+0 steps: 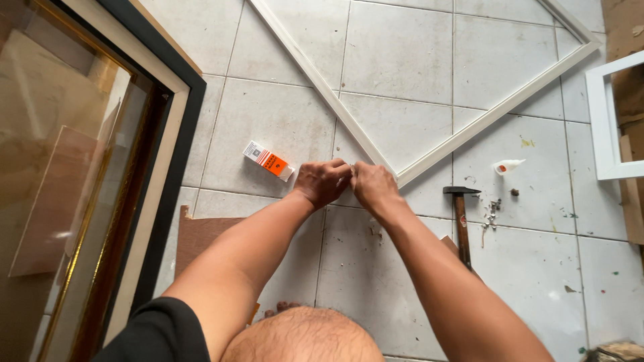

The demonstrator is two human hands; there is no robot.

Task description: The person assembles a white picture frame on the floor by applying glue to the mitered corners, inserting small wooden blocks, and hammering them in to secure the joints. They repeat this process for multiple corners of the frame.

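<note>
A white picture frame (pixel 469 131) lies flat on the tiled floor with one corner pointing toward me. My left hand (pixel 320 182) and my right hand (pixel 372 186) meet fingertip to fingertip just in front of that corner, pinching something too small to make out. A hammer (pixel 461 218) with a brown handle lies to the right of my right forearm. Beside the hammer lie a small pile of metal nails (pixel 491 213) and a small white glue bottle (pixel 508 166).
A small orange and white box (pixel 268 161) lies on the floor left of my hands. A large black and gold frame with glass (pixel 134 194) stands along the left. Another white frame (pixel 604 121) and cardboard (pixel 630 194) sit at the right edge. A brown board (pixel 201 238) lies under my left arm.
</note>
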